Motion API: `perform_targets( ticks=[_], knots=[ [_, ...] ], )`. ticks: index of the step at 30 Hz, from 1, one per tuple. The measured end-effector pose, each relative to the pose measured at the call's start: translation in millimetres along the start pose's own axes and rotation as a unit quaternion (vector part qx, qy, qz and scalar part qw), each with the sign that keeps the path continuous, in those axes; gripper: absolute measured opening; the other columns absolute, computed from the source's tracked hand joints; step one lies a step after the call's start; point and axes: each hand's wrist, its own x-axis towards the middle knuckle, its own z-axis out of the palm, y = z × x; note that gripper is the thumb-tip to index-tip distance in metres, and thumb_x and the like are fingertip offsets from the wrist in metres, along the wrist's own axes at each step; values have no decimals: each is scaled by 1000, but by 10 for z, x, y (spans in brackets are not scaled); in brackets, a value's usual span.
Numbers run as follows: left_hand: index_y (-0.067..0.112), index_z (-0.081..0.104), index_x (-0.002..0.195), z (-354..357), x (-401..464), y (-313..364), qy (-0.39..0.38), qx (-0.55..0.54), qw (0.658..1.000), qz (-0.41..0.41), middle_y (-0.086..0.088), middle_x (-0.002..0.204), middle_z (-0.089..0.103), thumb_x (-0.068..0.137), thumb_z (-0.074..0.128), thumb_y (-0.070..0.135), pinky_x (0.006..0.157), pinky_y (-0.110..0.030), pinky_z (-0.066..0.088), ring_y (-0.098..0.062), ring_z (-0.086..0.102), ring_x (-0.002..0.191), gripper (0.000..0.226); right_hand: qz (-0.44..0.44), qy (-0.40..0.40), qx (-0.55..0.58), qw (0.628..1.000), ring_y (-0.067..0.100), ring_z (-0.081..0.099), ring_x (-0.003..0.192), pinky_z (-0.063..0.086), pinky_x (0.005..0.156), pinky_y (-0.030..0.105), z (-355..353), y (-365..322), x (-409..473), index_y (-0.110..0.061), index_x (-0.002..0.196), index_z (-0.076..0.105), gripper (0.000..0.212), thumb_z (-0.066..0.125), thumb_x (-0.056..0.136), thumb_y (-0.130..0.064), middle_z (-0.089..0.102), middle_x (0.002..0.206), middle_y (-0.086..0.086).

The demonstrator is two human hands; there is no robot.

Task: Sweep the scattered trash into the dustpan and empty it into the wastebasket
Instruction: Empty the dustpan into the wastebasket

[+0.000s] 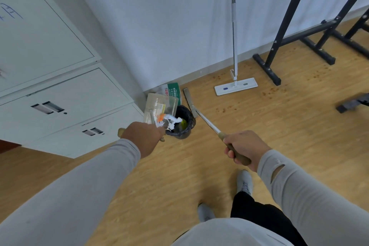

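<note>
Wastebasket [182, 126]: small, round, lined with a dark bag, standing on the wood-grain floor [259, 136] by the corner where the white wall meets the grey metal cabinet [60, 96]. Inside it, something yellow-green shows.

Dustpan [159, 107]: clear ribbed plastic, tilted over the wastebasket's left rim. Trash [169, 121], crumpled white paper with an orange piece, sits at the pan's lower lip, right at the rim. The left hand [143, 137] is clamped around the dustpan's handle, fingers curled.

Broom [190, 103]: flat head just right of the wastebasket, a metal shaft and a brown grip. The right hand [244, 149] is wrapped tightly around that grip.

Behind the wastebasket, against the wall, lies a green-and-white bag [171, 92]. Further right of the wastebasket a flat white mop [235, 86] leans on the wall, and beyond it stands a black metal rack [299, 32]. Brown specks dot the floor near the mop.
</note>
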Motion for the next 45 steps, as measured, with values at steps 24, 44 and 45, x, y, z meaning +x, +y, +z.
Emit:
perform_targets(
  ticks=[24, 44, 45],
  knots=[
    [25, 51, 129, -248, -47, 135, -42, 42, 998, 34, 0, 110, 66, 97, 52, 11, 67, -34, 47, -27, 68, 94, 35, 1, 6, 17, 1000, 18, 50, 43, 37, 39, 21, 52, 52, 92, 1, 100, 69, 13, 59, 94, -6, 62, 70, 16],
    [22, 52, 126, -317, -207, 234, -36, 92, 993, 65, 3, 106, 67, 98, 48, 7, 47, -27, 25, -23, 68, 89, 32, -3, 7, 1, 1000, 18, 51, 46, 39, 43, 24, 8, 51, -44, 1, 99, 68, 13, 59, 95, -8, 63, 76, 16],
    [22, 52, 125, -326, -214, 247, -35, 89, 993, 63, 3, 106, 67, 98, 48, 7, 46, -27, 24, -23, 68, 88, 31, -3, 7, 2, 1000, 17, 51, 47, 40, 43, 25, 3, 51, -51, 1, 100, 68, 14, 59, 95, -9, 64, 76, 16]
  ],
)
